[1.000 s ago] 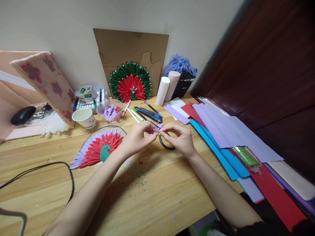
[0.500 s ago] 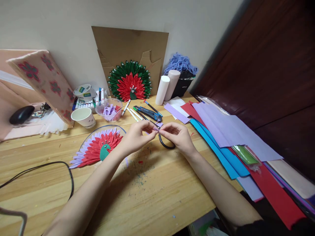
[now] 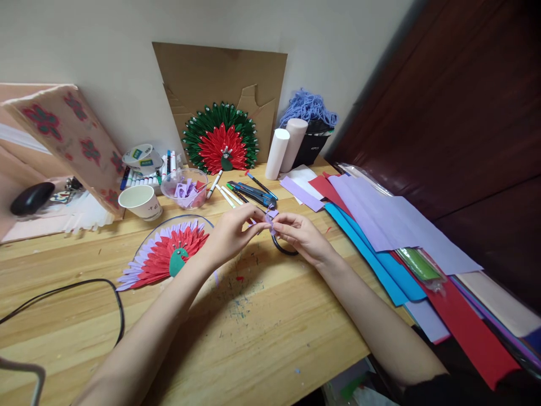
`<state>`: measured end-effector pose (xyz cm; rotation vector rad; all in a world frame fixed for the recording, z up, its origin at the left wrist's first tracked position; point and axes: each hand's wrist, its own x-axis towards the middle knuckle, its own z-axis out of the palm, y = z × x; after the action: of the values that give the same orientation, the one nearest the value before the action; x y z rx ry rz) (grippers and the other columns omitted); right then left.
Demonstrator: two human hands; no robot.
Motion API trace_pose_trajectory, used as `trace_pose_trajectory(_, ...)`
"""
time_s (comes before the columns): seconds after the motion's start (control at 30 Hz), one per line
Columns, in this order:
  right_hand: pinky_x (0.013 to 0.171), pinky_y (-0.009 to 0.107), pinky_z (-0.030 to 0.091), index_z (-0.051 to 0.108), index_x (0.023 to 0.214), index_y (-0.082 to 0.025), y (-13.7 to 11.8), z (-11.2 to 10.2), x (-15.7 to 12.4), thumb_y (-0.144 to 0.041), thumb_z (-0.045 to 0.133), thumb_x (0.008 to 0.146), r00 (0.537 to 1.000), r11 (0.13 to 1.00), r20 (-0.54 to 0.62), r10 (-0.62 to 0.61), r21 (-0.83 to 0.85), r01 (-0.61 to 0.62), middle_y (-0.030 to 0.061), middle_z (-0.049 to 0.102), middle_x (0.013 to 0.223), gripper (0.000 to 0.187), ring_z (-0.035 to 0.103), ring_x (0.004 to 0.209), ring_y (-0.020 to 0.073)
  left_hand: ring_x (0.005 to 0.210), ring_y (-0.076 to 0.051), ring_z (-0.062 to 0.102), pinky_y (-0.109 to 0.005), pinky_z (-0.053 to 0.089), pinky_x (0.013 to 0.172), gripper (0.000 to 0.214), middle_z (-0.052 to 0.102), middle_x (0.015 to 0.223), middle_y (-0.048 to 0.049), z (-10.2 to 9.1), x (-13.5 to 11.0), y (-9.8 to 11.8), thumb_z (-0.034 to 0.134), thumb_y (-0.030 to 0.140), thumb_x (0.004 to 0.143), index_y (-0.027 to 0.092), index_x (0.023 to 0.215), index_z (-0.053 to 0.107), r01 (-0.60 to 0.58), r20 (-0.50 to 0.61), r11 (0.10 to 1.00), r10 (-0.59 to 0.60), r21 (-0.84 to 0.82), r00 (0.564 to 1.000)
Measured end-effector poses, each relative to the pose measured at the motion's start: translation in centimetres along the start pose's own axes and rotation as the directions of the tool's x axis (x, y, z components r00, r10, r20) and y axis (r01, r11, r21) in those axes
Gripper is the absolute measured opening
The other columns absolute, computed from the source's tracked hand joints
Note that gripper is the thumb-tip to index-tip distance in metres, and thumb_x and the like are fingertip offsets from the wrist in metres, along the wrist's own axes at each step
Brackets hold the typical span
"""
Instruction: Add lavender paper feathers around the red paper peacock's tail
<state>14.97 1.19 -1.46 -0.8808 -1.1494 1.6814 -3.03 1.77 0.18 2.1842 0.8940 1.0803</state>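
Above the middle of the table, my left hand [image 3: 239, 232] and my right hand [image 3: 305, 237] meet fingertip to fingertip. Both pinch a small piece of purple crepe paper [image 3: 270, 223] between them. Just behind and under my fingers lie scissors [image 3: 284, 247], with one black handle loop showing and the rest mostly hidden. To the left of my left hand rests a paper peacock [image 3: 169, 256] with a green body, red inner feathers and purple outer feathers on a clear round sheet. My left forearm passes close to its right edge.
A green-and-red peacock [image 3: 224, 141] leans on cardboard [image 3: 220, 67]. A tub of paper scraps [image 3: 186, 189], a paper cup [image 3: 140, 203], markers [image 3: 214, 183] and a box cutter [image 3: 253, 193] stand or lie behind. Crepe sheets [image 3: 397, 220] pile at right. A black cable [image 3: 120, 304] curves at left.
The purple paper between my fingertips now shows more, standing up between them. My right hand's fingers have shifted slightly down and left. The whole view has moved a little.
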Motion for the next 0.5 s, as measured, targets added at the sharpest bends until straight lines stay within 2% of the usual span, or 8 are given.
trace_pose_trajectory(0.23, 0.059, 0.02, 0.042, 0.066, 0.07, -0.017, -0.16, 0.14, -0.06, -0.031, 0.073, 0.064, 1.0, 0.998, -0.006, 0.01, -0.065, -0.01, -0.0015, 0.059, 0.065, 0.017, 0.051, 0.061, 0.008, 0.076, -0.013, 0.056, -0.026, 0.045, 0.07, 0.014, 0.062, 0.082, -0.0049, -0.02, 0.08, 0.24, 0.057, 0.029, 0.08, 0.015, 0.082, 0.059, 0.056, -0.028, 0.997, -0.057, -0.044, 0.998)
trace_pose_trajectory(0.5, 0.063, 0.022, 0.046, 0.066, 0.074, -0.017, -0.08, -0.04, -0.09, -0.029, 0.069, 0.069, 0.994, 0.975, -0.001, -0.106, -0.196, 0.104, -0.0001, 0.062, 0.07, 0.013, 0.056, 0.065, 0.0094, 0.072, -0.012, 0.058, -0.023, 0.045, 0.066, 0.014, 0.064, 0.077, -0.0035, 0.15, 0.23, 0.55, 0.059, 0.029, 0.078, 0.015, 0.077, 0.062, 0.143, -0.038, 0.98, -0.149, -0.139, 0.988)
